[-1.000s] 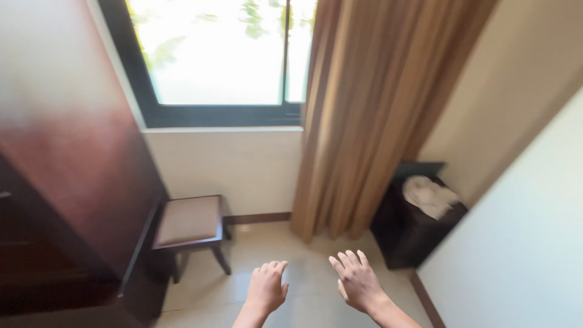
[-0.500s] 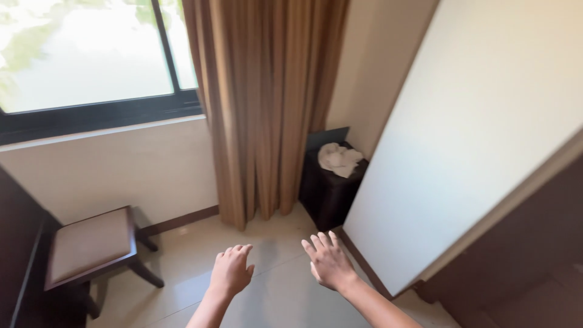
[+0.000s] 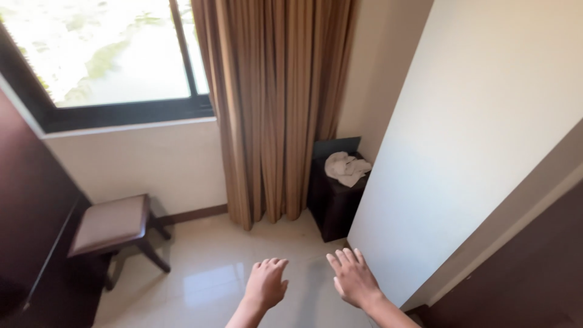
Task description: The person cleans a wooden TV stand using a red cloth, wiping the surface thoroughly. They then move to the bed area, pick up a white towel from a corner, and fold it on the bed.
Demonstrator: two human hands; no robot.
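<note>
My left hand (image 3: 266, 284) and right hand (image 3: 353, 280) hang side by side in the air, palms down, holding nothing and touching nothing; the left fingers (image 3: 271, 263) curl loosely, the right fingers (image 3: 344, 259) are spread apart and straight. Below them is only the glossy pale floor tile (image 3: 200, 273).

The nearest thing ahead of my fingers is the dark square bin (image 3: 333, 203), standing in the corner beyond my right hand, between the brown curtain (image 3: 273, 103) and the white wall panel (image 3: 461, 140). A crumpled white cloth (image 3: 346, 168) lies on its top. I judge that cloth to be soft, light and limp, nothing that slips or breaks; a pinch on any raised fold would lift it, though it would sag and trail. The bin looks stiff and boxy, best taken by its two sides, and I cannot tell how heavy it is.

Well off beyond my left hand, a padded wooden stool (image 3: 112, 225) stands under the window (image 3: 109, 54), beside a dark wooden cabinet (image 3: 30, 212).
</note>
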